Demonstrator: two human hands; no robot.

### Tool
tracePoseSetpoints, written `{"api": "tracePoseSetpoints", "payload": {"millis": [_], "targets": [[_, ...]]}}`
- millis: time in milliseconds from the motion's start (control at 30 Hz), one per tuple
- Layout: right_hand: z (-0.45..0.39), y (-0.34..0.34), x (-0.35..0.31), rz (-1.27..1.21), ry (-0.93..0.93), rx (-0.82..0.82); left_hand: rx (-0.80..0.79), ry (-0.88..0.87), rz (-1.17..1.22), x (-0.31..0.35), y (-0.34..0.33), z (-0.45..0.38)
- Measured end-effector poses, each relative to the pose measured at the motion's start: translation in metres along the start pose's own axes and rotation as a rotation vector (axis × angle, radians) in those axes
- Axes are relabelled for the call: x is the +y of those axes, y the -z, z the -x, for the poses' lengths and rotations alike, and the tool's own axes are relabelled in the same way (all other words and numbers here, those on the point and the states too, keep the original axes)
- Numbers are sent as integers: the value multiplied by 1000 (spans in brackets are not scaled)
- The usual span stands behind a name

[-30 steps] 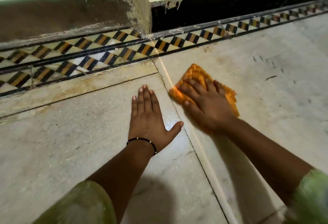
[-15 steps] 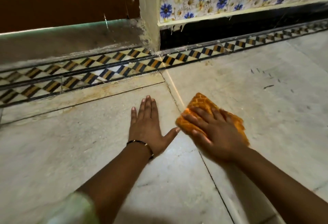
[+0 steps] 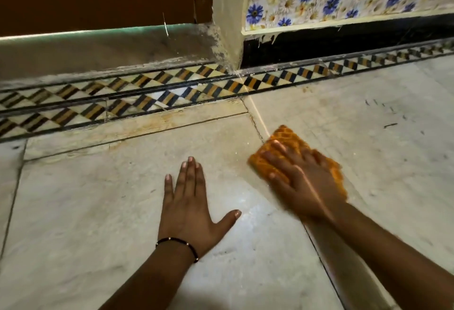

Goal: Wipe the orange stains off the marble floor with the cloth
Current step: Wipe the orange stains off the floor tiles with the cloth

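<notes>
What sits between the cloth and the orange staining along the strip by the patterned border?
Nothing visible. The cloth lies under the right hand, and bare marble runs from it up to the orange stains. The left hand rests flat nearer the person, off that line.

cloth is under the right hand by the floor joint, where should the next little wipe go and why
Probably a short push up and left along the joint. The right hand presses the orange cloth flat on the marble floor beside that seam, while orange stains show on the narrow strip below the patterned border, not under the cloth. The left hand lies flat, bracing.
</notes>
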State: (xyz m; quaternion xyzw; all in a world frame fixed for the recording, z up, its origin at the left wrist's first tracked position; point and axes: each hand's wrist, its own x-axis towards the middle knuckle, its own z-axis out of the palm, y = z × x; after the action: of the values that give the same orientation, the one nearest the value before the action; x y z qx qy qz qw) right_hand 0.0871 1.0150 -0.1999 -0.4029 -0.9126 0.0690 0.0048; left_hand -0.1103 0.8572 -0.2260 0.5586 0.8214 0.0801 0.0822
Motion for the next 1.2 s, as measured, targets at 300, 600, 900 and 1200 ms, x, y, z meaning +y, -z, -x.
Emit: {"api": "tracePoseSetpoints", "payload": {"millis": [300, 600, 900, 1200], "targets": [[-80, -3, -74, -58, 27, -52, 7, 15, -39, 4, 2, 0], [56, 6, 68, 24, -452, 68, 2, 3, -55, 4, 4, 1], [98, 3, 4, 43, -9, -65, -25, -4, -49, 2, 4, 0], [38, 9, 43, -81, -646, 22, -6, 4, -80, 3, 4, 0]]}}
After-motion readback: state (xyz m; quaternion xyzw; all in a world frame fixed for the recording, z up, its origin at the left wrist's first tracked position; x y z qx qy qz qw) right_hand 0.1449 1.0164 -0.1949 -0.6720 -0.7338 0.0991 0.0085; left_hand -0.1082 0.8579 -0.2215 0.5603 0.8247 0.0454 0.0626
